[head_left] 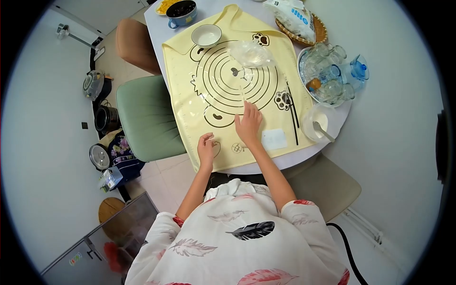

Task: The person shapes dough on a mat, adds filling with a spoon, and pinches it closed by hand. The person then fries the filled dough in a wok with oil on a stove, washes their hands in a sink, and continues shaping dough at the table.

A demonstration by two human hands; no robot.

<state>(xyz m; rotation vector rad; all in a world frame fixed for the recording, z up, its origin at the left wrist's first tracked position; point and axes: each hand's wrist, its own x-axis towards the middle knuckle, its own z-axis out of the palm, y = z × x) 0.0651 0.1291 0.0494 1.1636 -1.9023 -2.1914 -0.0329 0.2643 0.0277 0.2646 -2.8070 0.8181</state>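
A yellow mat [183,76] printed with a bear face and rings lies across the table. My right hand [249,124] is on its lower middle, palm down with fingers stretched out, holding nothing. A faint pale strip shows just past those fingertips; what it is I cannot make out. My left hand [206,148] rests at the mat's lower left edge, fingers loosely bent and apart, with nothing seen in it. Farther up the mat are a crumpled clear plastic bag [254,54] and a white bowl [206,36]. Black chopsticks [293,114] and a pale rectangular sheet [274,139] lie to the right.
A tray [304,78] of glasses and a blue-lidded jug [359,71] stands at the right. Near it are a white bowl with a spoon [323,130] and a basket [320,29] with a bag. A blue cup [183,20] stands at the back; a green chair [145,116] is left.
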